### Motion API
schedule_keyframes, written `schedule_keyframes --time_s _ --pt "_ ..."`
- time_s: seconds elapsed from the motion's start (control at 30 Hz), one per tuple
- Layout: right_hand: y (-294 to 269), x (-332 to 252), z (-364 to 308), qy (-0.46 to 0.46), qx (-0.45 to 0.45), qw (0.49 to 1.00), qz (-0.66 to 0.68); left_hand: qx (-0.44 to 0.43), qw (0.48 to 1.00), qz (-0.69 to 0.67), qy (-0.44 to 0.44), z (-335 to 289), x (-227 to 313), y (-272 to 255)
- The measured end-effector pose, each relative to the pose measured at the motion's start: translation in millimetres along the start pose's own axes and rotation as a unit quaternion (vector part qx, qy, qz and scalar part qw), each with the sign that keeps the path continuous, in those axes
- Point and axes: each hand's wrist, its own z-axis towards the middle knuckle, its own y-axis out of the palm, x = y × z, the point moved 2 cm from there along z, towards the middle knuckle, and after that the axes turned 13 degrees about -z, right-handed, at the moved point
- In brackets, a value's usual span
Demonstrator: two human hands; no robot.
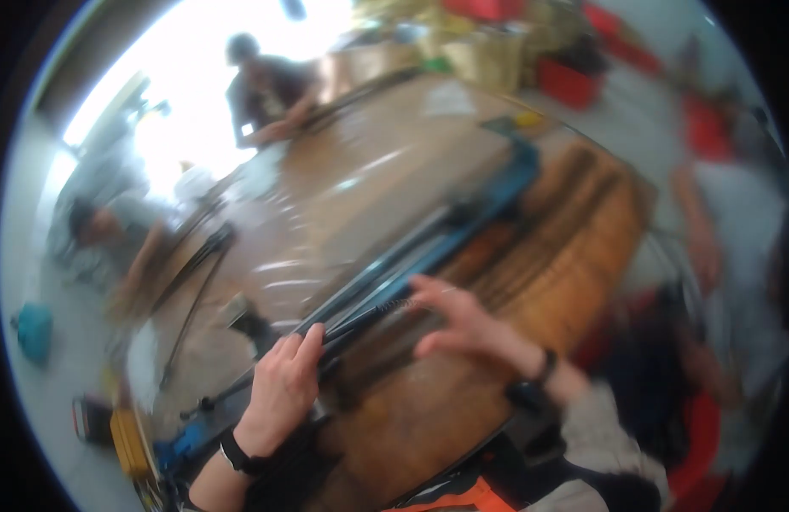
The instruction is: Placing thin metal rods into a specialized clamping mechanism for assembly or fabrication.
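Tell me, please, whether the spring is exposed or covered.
Exposed, at least partly: coils of the spring show beyond the end of the black rod.

The only view, a wide fisheye, looks down and forward from the person's head above the near edge of the desk [394, 439], close over the left hand [285, 375] and right hand [464, 324], reaching past the far edge.

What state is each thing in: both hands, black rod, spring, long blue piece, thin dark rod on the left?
Left hand: closed around the black rod.
Right hand: open, fingers spread, near the spring; contact too blurred to tell.
Black rod: held at a slant.
Spring: sticking out of the rod's far end.
Long blue piece: lying slantwise on the table.
Thin dark rod: lying on the table.
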Motion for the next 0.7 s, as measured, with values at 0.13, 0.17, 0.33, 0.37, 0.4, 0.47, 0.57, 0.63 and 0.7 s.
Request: schedule_keyframes --time_s 0.13,0.17,0.33,0.37,0.4,0.47,0.57,0.63,0.7 --pt "-18.1 -16.9 -7.3 0.252 -0.144 0.949 0.119 0.017 0.997 0.053 -0.049 -52.9 -18.2 -27.6" --pt "-7.1 -18.1 -4.0 0.232 -0.154 0.951 0.135 -0.004 0.997 0.063 -0.039 -62.5 -23.7 -25.6" --pt "32.3 -62.0 23.7 0.040 -0.038 0.998 0.002 -0.041 0.991 0.093 -0.085 -94.1 -15.2 -30.3" --pt "39.1 -76.3 34.3 0.089 -0.026 0.996 0.018 -0.031 0.991 0.096 -0.083 -97.8 -16.0 -31.5" --pt "45.2 -84.5 40.3 0.138 -0.015 0.990 0.034 -0.021 0.992 0.098 -0.080 -102.5 -17.1 -33.3" --pt "55.4 -73.7 30.5 0.188 -0.101 0.971 0.104 -0.009 0.991 0.104 -0.082 -116.8 -21.9 -40.7" --pt "73.9 -59.7 21.7 0.284 -0.272 0.892 0.224 0.026 0.988 0.104 -0.111 -138.3 -26.6 -48.1" --pt "77.3 -81.7 34.3 0.132 -0.154 0.968 0.150 0.030 0.989 0.089 -0.118 -148.9 -28.2 -45.8" --pt "78.4 -100.4 40.7 0.049 -0.096 0.987 0.122 0.037 0.991 0.058 -0.112 -154.4 -26.3 -40.4"
